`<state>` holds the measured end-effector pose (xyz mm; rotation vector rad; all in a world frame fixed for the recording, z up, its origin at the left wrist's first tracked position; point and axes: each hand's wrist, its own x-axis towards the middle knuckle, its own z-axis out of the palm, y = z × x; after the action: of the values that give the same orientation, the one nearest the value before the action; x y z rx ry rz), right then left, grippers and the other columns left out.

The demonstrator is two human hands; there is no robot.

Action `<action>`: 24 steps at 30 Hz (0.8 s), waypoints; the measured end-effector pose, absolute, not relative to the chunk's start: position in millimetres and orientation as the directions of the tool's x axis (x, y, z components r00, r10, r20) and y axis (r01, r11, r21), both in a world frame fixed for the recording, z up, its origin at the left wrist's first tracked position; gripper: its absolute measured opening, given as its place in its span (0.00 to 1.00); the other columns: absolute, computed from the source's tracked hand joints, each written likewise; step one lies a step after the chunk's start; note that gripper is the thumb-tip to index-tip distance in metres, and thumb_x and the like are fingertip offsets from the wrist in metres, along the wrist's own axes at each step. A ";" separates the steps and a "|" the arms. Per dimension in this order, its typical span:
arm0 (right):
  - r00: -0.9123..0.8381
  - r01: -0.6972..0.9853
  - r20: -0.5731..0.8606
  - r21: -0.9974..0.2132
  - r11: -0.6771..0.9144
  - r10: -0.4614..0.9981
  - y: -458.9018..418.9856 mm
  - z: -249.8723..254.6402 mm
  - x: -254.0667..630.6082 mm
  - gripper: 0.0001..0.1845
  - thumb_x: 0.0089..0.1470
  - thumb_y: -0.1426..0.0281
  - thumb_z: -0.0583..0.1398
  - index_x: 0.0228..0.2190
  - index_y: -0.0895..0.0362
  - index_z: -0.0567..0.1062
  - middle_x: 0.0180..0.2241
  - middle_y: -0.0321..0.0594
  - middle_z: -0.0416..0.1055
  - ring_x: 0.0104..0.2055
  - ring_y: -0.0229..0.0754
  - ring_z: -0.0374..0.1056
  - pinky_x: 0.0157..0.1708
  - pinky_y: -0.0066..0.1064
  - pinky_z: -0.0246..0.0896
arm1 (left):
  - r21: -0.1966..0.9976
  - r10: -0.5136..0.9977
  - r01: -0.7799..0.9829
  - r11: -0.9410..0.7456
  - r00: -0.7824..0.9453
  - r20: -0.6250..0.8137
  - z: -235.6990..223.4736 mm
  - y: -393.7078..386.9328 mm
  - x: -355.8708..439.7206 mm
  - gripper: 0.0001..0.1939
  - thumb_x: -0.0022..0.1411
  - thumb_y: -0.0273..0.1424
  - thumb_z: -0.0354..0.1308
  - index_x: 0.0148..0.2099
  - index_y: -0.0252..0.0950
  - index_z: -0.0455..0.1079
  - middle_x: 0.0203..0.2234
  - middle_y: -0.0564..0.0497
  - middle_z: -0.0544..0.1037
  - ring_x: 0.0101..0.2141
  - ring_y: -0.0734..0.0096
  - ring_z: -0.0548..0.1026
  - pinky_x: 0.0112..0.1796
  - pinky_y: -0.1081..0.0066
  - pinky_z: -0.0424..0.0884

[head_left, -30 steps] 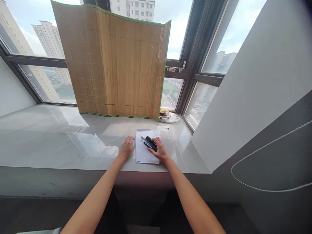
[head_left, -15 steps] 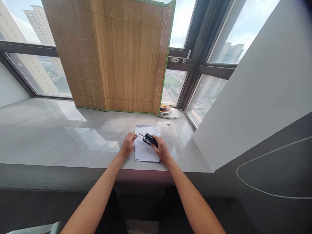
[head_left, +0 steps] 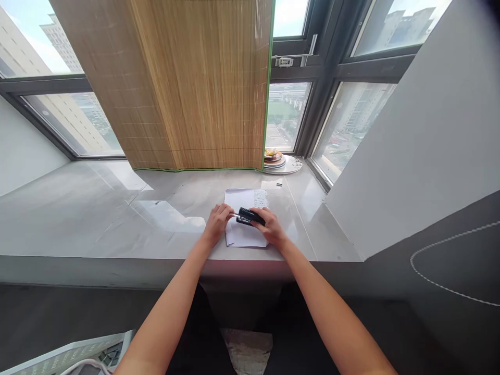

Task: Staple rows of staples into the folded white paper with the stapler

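A black stapler [head_left: 250, 214] is held over the paper by my right hand [head_left: 271, 227], whose fingers wrap its back end. Its black parts are spread apart, with a thin metal rail pointing left. My left hand [head_left: 219, 223] is closed in a pinch at the tip of that rail; whatever small thing lies between the fingertips is hidden. Underneath is a stack of white paper [head_left: 246, 238], flat on the sill, with a patch of small writing [head_left: 260, 198] at its upper right. Small dark strips, like staples [head_left: 279, 184], lie beyond the paper.
A bamboo mat [head_left: 211, 94] with green edging stands against the window behind the paper. Stacked plates [head_left: 287, 164] sit at the sill's back right corner. The pale tiled sill [head_left: 97, 219] ends in a front edge near my wrists. A beaded cord [head_left: 429, 281] hangs at right.
My left hand has come up from the paper's left edge to the stapler's metal tip. The right hand has raised and turned the stapler more level. The view has tilted downward.
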<state>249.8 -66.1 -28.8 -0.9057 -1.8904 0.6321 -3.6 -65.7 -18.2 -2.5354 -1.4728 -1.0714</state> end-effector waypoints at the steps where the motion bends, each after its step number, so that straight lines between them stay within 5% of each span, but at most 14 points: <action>1: -0.317 0.328 0.518 -0.726 0.605 0.794 -66.4 -28.3 249.7 0.21 0.61 0.71 0.64 0.56 0.49 0.78 0.42 0.42 0.75 0.45 0.49 0.71 0.49 0.42 0.69 | 0.289 0.762 0.786 -0.547 0.323 0.562 -18.4 -65.5 -3.0 0.07 0.76 0.28 0.54 0.44 0.40 0.74 0.43 0.46 0.78 0.45 0.58 0.71 0.47 0.61 0.66; 24: -0.339 0.279 0.533 -0.730 0.624 0.775 -69.8 -22.0 250.9 0.20 0.63 0.70 0.64 0.55 0.50 0.78 0.43 0.42 0.78 0.46 0.50 0.71 0.49 0.42 0.68 | 0.340 0.715 0.692 -0.637 0.366 0.595 -19.6 -64.4 -6.5 0.08 0.76 0.33 0.56 0.46 0.40 0.77 0.40 0.47 0.81 0.43 0.61 0.76 0.45 0.61 0.68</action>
<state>250.9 -69.8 -22.0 -0.8380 -1.9002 0.6581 -6.5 -64.4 -19.6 -2.6221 -1.3518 -1.1687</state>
